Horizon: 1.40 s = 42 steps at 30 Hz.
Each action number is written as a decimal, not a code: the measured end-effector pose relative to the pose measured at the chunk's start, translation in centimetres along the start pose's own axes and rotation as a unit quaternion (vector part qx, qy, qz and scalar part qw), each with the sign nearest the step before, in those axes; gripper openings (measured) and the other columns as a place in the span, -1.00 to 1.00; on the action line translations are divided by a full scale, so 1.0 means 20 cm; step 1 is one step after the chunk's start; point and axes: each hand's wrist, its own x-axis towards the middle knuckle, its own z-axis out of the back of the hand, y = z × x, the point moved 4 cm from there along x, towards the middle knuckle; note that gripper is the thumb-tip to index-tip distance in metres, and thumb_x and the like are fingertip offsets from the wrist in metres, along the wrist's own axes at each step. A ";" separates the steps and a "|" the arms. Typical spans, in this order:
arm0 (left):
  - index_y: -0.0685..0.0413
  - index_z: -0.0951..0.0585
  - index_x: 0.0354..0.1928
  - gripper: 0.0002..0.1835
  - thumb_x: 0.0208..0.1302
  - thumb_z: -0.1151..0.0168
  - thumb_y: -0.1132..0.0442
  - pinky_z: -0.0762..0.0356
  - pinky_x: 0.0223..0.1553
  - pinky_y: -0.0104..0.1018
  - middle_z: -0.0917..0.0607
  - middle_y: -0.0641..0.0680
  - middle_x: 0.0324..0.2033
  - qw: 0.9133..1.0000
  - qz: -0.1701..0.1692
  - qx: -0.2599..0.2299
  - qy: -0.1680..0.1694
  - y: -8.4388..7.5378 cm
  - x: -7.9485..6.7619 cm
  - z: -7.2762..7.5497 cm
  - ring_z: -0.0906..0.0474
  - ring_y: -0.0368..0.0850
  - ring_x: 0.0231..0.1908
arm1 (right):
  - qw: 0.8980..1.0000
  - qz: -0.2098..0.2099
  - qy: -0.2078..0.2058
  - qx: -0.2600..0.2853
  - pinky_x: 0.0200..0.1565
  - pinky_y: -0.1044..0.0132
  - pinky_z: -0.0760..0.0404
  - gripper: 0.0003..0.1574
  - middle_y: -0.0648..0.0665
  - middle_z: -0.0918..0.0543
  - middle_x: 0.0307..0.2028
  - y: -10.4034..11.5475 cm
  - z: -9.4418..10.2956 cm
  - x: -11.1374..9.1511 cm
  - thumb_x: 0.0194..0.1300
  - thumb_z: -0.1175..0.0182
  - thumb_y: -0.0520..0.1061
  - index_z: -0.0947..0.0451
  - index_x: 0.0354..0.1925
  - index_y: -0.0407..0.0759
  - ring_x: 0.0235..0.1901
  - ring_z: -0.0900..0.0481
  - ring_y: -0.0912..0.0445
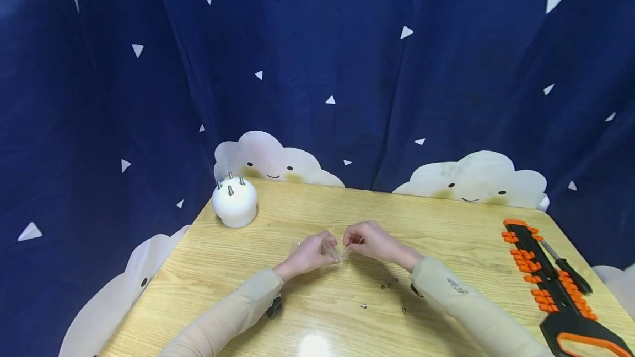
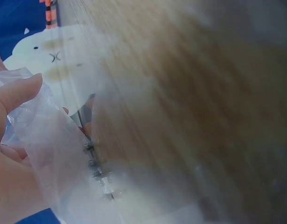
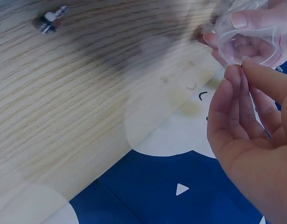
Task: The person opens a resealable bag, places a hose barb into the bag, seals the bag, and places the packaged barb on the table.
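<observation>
My left hand [image 1: 308, 255] grips a clear plastic zip bag [image 1: 330, 249], whose mouth gapes toward the right hand. In the left wrist view the bag [image 2: 50, 149] hangs over the palm under the thumb, and its film blurs much of the picture. My right hand [image 1: 371, 239] is at the bag's mouth, thumb and index fingertips pinched together. Between them a tiny dark piece [image 3: 242, 66] barely shows; its kind is too small to tell. On the table nearer the body lie several small metal screws [image 1: 364, 306], one screw [image 3: 51, 19] showing closer in the right wrist view.
A white rounded base [image 1: 235, 208] with upright metal pins stands at the table's back left. Along the right side lies a black rack with orange clips [image 1: 543, 274], a screwdriver [image 1: 565, 266] beside it. Cloud-shaped panels [image 1: 476, 178] and a blue curtain [image 1: 317, 43] border the wooden table [image 1: 297, 208].
</observation>
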 end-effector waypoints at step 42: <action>0.24 -0.56 -0.02 -0.59 0.11 -0.43 0.26 -0.65 -0.02 -0.22 -0.72 0.19 -0.08 0.999 -0.017 0.027 -0.011 0.01 0.01 -0.01 -0.67 0.01 -0.12 | 0.997 -0.064 0.023 0.041 -0.38 0.46 -0.63 -0.89 -0.02 -0.70 -0.45 -0.15 0.07 -0.46 0.17 -0.36 -0.32 -0.59 -0.35 -0.20 -0.45 -0.54 0.37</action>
